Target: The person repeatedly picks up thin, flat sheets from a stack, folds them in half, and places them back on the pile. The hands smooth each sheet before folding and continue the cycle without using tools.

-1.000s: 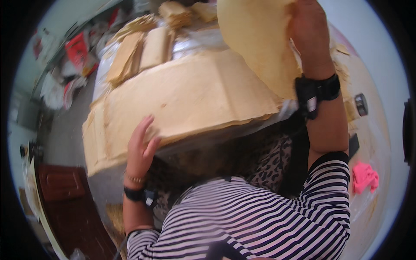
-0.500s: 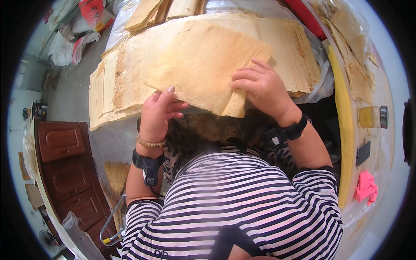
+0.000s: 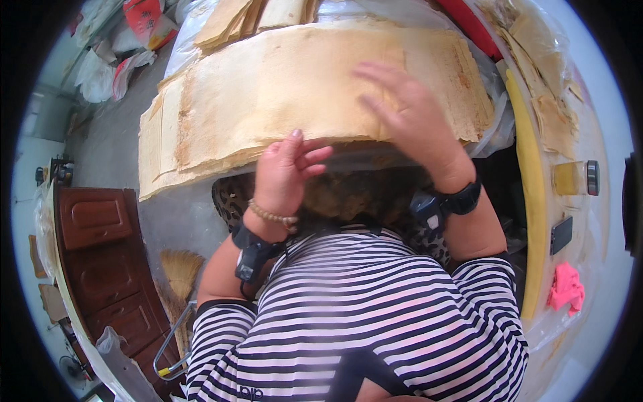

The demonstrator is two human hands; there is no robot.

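Thin tan sheets, perhaps dried bean-curd skin [image 3: 268, 87], lie flat in a broad stack before me, with browned bands and ragged edges. My left hand [image 3: 284, 171] is at the near edge of the stack, its thumb tip against or just over the edge. Its fingers are loosely bent and apart, and I see nothing held in them. Blurred by motion, my right hand [image 3: 415, 117] hovers over the right half of the stack with its fingers spread and nothing in them.
More folded sheets [image 3: 231, 23] lie beyond the stack. At right, a glass jar [image 3: 569, 179], a dark phone [image 3: 561, 236] and a pink cloth [image 3: 566, 289] rest on a side surface. A brown cabinet [image 3: 97, 221] and a straw broom [image 3: 179, 271] stand at left.
The sheet I was holding raised and folded at its right end now seems to lie flat on the stack. My right hand has let go and lifted; my left hand has moved right.
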